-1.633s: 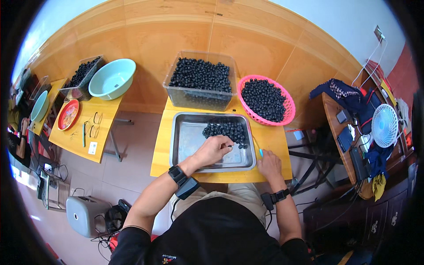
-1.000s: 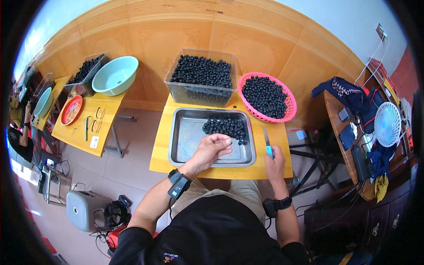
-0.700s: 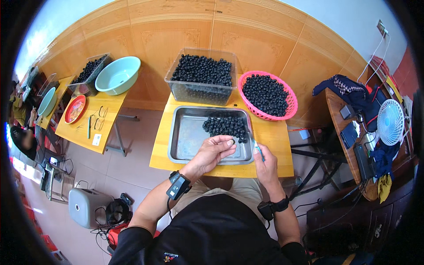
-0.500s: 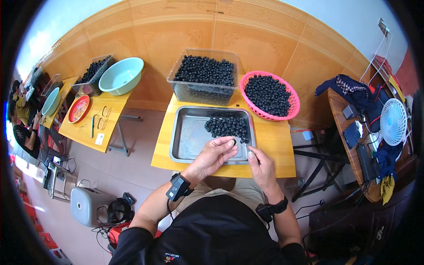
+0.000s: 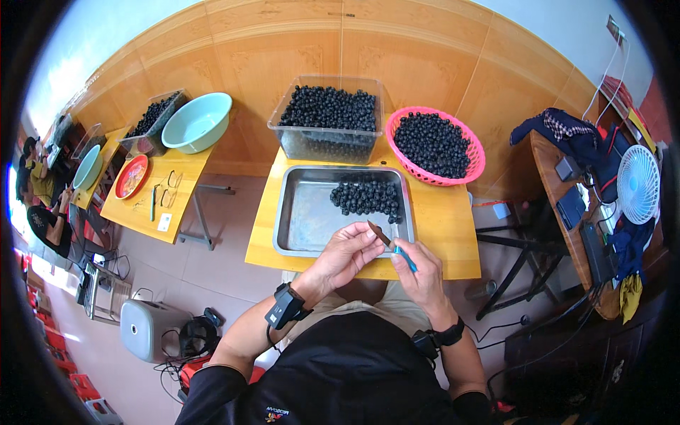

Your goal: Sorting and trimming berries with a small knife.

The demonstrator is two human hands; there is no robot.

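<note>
My right hand (image 5: 421, 273) is closed on a small knife (image 5: 404, 258) with a teal handle. Its dark brownish blade points up and left, against the fingertips of my left hand (image 5: 343, 256). Those fingers are pinched together, and whatever they may hold is hidden. Both hands are over the near edge of a steel tray (image 5: 297, 246). In the tray's right half lies a pile of small dark round fruits (image 5: 365, 197).
Behind the tray stand a clear plastic bin (image 5: 326, 145) and a pink basket (image 5: 476, 159), both full of the dark fruits. A left table holds a pale green basin (image 5: 197, 124) and a red plate (image 5: 132, 177). A fan (image 5: 637, 185) stands at right. Other people work far left.
The knife has swung up, so its blade and teal handle now show between my hands. My right hand has turned slightly. The whole view has shifted a little.
</note>
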